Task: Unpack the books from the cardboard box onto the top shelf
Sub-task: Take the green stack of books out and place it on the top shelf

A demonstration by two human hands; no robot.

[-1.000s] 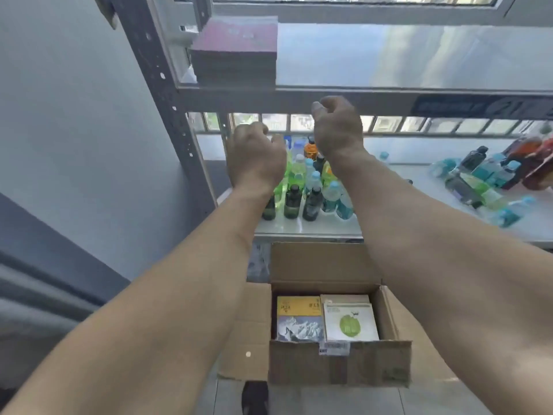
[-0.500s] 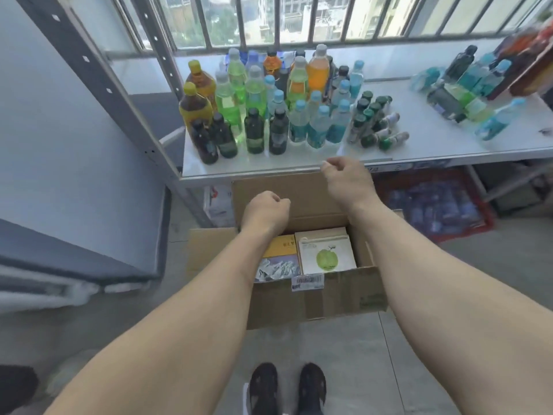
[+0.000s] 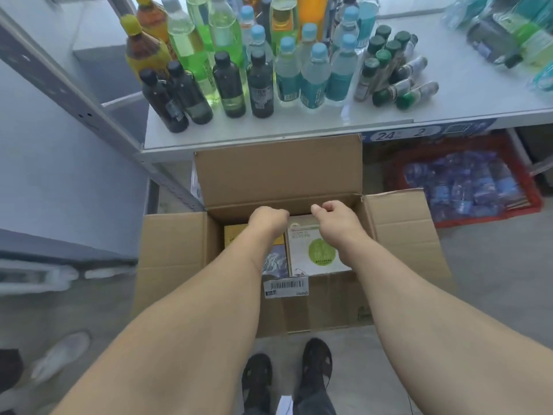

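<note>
An open cardboard box (image 3: 314, 307) stands on the floor in front of my feet, its flaps spread out. Inside lie two books side by side: a yellow book with a mountain picture (image 3: 276, 260) on the left and a white book with a green circle (image 3: 318, 254) on the right. My left hand (image 3: 267, 220) hovers over the yellow book with its fingers curled and nothing in it. My right hand (image 3: 336, 220) is over the white book's far edge, fingers curled too, holding nothing. The top shelf is out of view.
Directly behind the box, a white shelf board (image 3: 466, 94) carries several drink bottles (image 3: 257, 82). A grey metal upright (image 3: 89, 115) slants down at the left. A red crate of bottled water (image 3: 466, 184) sits under the shelf at the right. Someone's white shoe (image 3: 59, 354) is at lower left.
Both hands have come down from the top shelf's edge into the box opening. The view has tilted down, so the top shelf and the maroon book on it have left the frame.
</note>
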